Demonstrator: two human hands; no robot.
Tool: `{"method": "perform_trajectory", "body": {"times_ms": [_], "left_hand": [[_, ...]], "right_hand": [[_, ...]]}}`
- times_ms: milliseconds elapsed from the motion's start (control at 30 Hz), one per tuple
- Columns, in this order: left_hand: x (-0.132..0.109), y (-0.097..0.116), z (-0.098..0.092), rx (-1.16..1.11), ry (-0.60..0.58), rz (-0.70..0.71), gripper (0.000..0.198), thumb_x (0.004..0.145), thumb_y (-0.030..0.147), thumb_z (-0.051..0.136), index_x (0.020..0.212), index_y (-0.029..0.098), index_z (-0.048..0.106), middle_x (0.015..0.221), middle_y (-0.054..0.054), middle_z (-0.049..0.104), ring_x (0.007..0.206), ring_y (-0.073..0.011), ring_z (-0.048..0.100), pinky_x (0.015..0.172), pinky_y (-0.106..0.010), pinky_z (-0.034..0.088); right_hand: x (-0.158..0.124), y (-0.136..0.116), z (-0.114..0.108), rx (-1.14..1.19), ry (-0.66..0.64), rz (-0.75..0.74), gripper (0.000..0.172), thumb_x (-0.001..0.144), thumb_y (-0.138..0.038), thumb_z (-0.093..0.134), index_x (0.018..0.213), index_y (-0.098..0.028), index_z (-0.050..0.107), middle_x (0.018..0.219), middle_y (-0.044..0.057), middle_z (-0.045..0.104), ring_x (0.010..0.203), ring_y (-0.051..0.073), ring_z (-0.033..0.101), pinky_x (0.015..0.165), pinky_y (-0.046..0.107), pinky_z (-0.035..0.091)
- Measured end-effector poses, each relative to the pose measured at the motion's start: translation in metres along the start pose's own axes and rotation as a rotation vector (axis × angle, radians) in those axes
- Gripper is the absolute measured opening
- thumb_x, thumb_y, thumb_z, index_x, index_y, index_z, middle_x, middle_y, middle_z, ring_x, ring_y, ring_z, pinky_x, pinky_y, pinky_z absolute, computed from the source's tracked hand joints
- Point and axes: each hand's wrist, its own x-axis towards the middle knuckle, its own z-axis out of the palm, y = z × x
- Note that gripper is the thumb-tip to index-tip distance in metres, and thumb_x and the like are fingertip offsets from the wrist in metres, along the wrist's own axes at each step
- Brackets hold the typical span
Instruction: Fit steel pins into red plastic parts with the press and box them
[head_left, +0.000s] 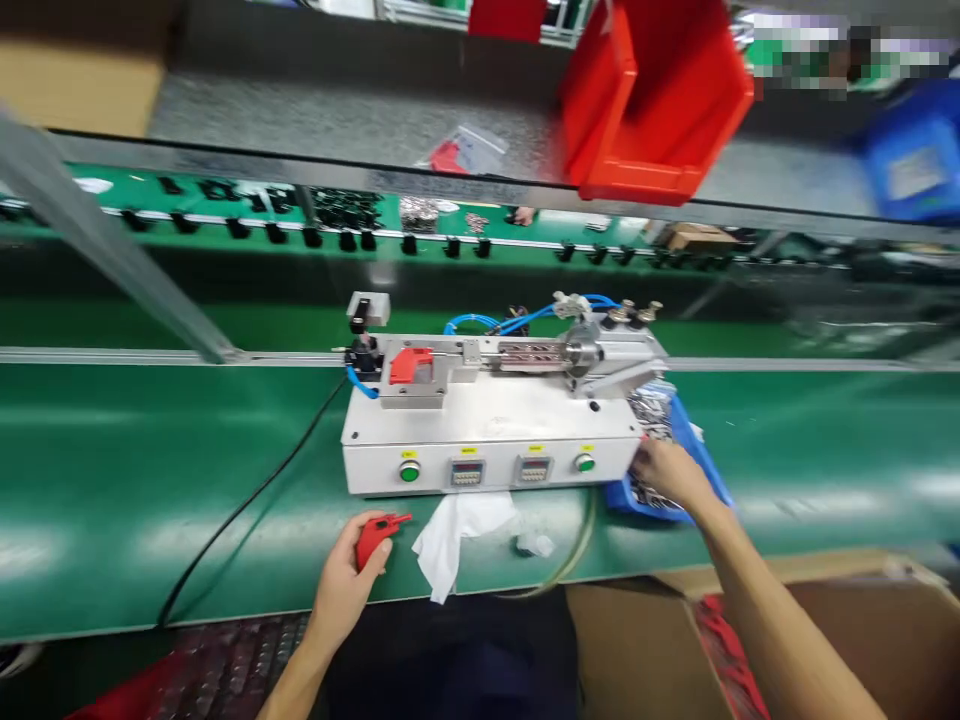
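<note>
My left hand [351, 568] is closed around a red plastic handle [373, 540], whose narrow tip points right, just above the bench's front edge. At the right, my right hand [669, 472] reaches into a blue bin [694, 445] of small metal parts [652, 412]; its fingertips are partly hidden, so I cannot see what they grip. Between the hands stands a white bench machine [491, 410] with green buttons and two small displays. A similar red piece [411, 366] sits in the fixture at its left end, in line with a metal shaft [532, 355].
A white cloth [461, 530] and a crumpled scrap [535, 544] lie before the machine. A black cable [255, 497] crosses the green bench at left. Overhead, a shelf [337, 110] carries a red bin [660, 110]. Below right is a cardboard box [637, 640] with red pieces.
</note>
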Motion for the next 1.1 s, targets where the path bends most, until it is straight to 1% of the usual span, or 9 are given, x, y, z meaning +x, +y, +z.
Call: {"method": "perform_trajectory", "body": {"times_ms": [67, 200, 300, 433, 533, 733, 833, 967, 1100], "left_hand": [[-0.003, -0.008, -0.005, 0.046, -0.001, 0.006, 0.056, 0.082, 0.060, 0.076, 0.121, 0.022, 0.064, 0.118, -0.009, 0.072, 0.091, -0.0237, 0.069, 0.070, -0.031, 0.060], [-0.005, -0.017, -0.011, 0.084, -0.037, -0.011, 0.062, 0.079, 0.066, 0.077, 0.122, 0.023, 0.064, 0.121, -0.009, 0.072, 0.103, -0.0286, 0.070, 0.077, -0.035, 0.061], [-0.005, -0.016, -0.011, 0.069, -0.061, -0.029, 0.064, 0.078, 0.068, 0.077, 0.122, 0.024, 0.065, 0.119, -0.009, 0.073, 0.101, -0.0290, 0.071, 0.082, -0.037, 0.062], [-0.004, -0.015, -0.008, 0.067, -0.053, -0.013, 0.062, 0.079, 0.067, 0.076, 0.121, 0.024, 0.066, 0.118, -0.009, 0.074, 0.102, -0.0297, 0.072, 0.088, -0.040, 0.061], [-0.003, -0.013, -0.001, 0.066, -0.036, 0.035, 0.054, 0.082, 0.062, 0.075, 0.119, 0.024, 0.067, 0.121, -0.010, 0.074, 0.109, -0.0306, 0.071, 0.096, -0.042, 0.057], [0.002, -0.003, 0.007, 0.063, -0.039, 0.104, 0.042, 0.088, 0.049, 0.070, 0.120, 0.023, 0.068, 0.121, -0.009, 0.075, 0.113, -0.0298, 0.070, 0.099, -0.040, 0.054], [0.002, 0.002, 0.007, 0.061, -0.053, 0.117, 0.040, 0.089, 0.044, 0.067, 0.122, 0.022, 0.067, 0.119, -0.009, 0.075, 0.108, -0.0281, 0.070, 0.095, -0.038, 0.054], [0.000, 0.005, 0.008, 0.063, -0.039, 0.130, 0.038, 0.090, 0.042, 0.066, 0.122, 0.022, 0.068, 0.113, -0.008, 0.076, 0.096, -0.0256, 0.070, 0.087, -0.036, 0.055], [0.000, 0.009, 0.008, 0.079, -0.033, 0.133, 0.036, 0.090, 0.038, 0.065, 0.122, 0.022, 0.068, 0.113, -0.007, 0.075, 0.097, -0.0252, 0.070, 0.091, -0.036, 0.054]], "right_hand": [[-0.011, 0.004, -0.007, 0.144, -0.033, 0.049, 0.020, 0.083, -0.038, 0.070, 0.075, -0.020, 0.074, 0.074, 0.008, 0.076, 0.069, 0.024, 0.073, 0.064, 0.031, 0.054], [-0.035, 0.000, -0.029, 0.422, 0.005, 0.095, 0.063, 0.084, -0.077, 0.063, 0.098, -0.017, 0.076, 0.094, 0.013, 0.078, 0.084, 0.027, 0.075, 0.076, 0.038, 0.061], [-0.049, -0.017, -0.048, 0.565, 0.036, 0.076, 0.078, 0.077, -0.088, 0.066, 0.111, -0.018, 0.074, 0.099, 0.013, 0.078, 0.090, 0.027, 0.075, 0.081, 0.041, 0.063], [-0.050, -0.056, -0.065, 0.777, 0.076, -0.040, 0.062, 0.078, -0.072, 0.080, 0.110, -0.020, 0.071, 0.097, 0.010, 0.077, 0.088, 0.024, 0.074, 0.081, 0.038, 0.062], [-0.033, -0.096, -0.070, 0.749, 0.110, -0.218, 0.039, 0.088, -0.058, 0.076, 0.103, -0.021, 0.072, 0.096, 0.009, 0.077, 0.089, 0.024, 0.074, 0.083, 0.037, 0.062], [0.047, -0.195, -0.061, 0.461, 0.235, -0.634, 0.020, 0.098, -0.034, 0.058, 0.103, -0.021, 0.073, 0.097, 0.007, 0.078, 0.087, 0.023, 0.073, 0.084, 0.036, 0.060], [0.088, -0.237, -0.050, 0.368, 0.274, -0.732, 0.016, 0.096, -0.024, 0.059, 0.102, -0.022, 0.073, 0.093, 0.006, 0.078, 0.086, 0.022, 0.072, 0.081, 0.034, 0.058], [0.114, -0.255, -0.034, 0.297, 0.273, -0.772, 0.018, 0.093, -0.016, 0.059, 0.094, -0.022, 0.075, 0.089, 0.006, 0.077, 0.089, 0.026, 0.070, 0.082, 0.038, 0.056], [0.108, -0.246, -0.022, 0.238, 0.291, -0.798, 0.027, 0.100, -0.019, 0.052, 0.100, -0.019, 0.078, 0.108, 0.013, 0.076, 0.105, 0.030, 0.067, 0.094, 0.047, 0.055]]}}
